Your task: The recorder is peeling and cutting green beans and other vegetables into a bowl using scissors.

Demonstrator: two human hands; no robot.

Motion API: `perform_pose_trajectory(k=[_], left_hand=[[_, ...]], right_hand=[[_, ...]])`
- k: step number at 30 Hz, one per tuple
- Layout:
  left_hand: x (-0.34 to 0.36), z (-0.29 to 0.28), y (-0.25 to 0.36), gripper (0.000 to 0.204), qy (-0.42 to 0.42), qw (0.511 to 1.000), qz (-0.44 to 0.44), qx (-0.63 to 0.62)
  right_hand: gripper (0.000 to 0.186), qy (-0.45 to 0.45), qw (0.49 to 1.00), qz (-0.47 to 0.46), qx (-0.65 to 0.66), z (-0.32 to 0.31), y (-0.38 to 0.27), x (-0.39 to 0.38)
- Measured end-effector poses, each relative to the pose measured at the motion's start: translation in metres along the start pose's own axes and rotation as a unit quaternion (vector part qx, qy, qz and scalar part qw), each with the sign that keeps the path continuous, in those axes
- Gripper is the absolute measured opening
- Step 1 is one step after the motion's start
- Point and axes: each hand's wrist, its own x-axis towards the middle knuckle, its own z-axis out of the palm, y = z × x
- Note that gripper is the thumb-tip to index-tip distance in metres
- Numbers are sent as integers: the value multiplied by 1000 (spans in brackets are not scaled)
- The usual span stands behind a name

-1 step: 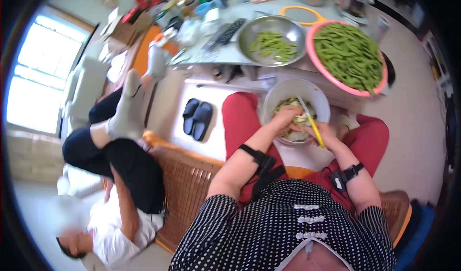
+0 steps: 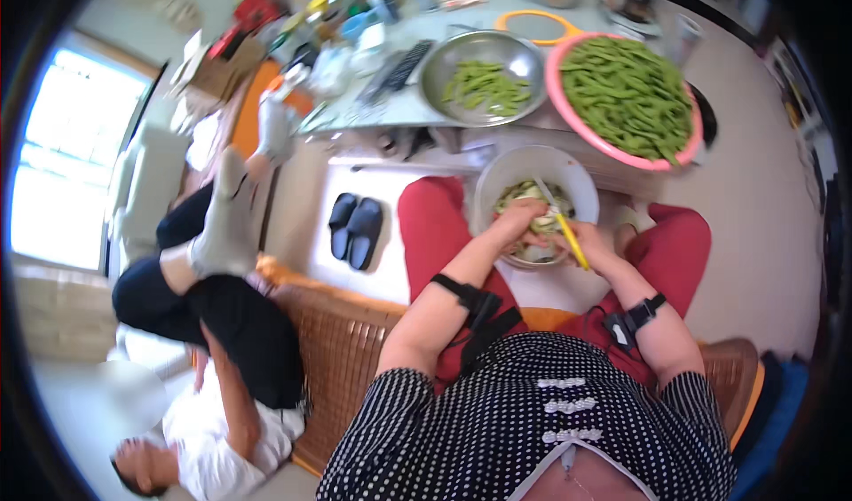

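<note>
A whitish bucket (image 2: 581, 181) stands between my knees, with pale green and whitish scraps (image 2: 532, 254) inside. Both hands are over its opening, close together. My right hand (image 2: 587, 244) is closed round a slim tool that looks like a yellow-handled knife (image 2: 572, 242); its grey blade points up and away over the bucket. The fingers of my left hand (image 2: 525, 217) are curled beside the blade. Something small and pale shows near these fingertips, too unclear to name.
Beyond the bucket, a table (image 2: 461, 2) holds a steel bowl (image 2: 432, 79) of green pods, a pink basin (image 2: 568, 115) heaped with pods, an orange-rimmed sieve (image 2: 537, 28) and jars. Dark slippers (image 2: 362, 233) lie on the floor. At left another person (image 2: 217, 430) sits with legs raised.
The table and bucket appear slightly further left as my view shifts. Both hands stay over the bucket, the yellow-handled knife still in my right.
</note>
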Motion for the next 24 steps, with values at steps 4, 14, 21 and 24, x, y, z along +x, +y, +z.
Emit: perform_pose_trajectory(k=[4, 14, 21, 24], left_hand=[[-1, 1, -9, 35, -82, 994, -60, 40], [-2, 11, -2, 38, -97, 993, -60, 5], [-8, 13, 14, 19, -15, 999, 4, 47], [-5, 1, 9, 14, 13, 999, -3, 33]], right_hand=[[30, 40, 992, -116, 41, 5, 16, 11], [22, 152, 957, -244, -24, 4, 0, 14], [26, 177, 959, -179, -128, -9, 5, 8], [26, 211, 960, -153, -99, -7, 10, 5]])
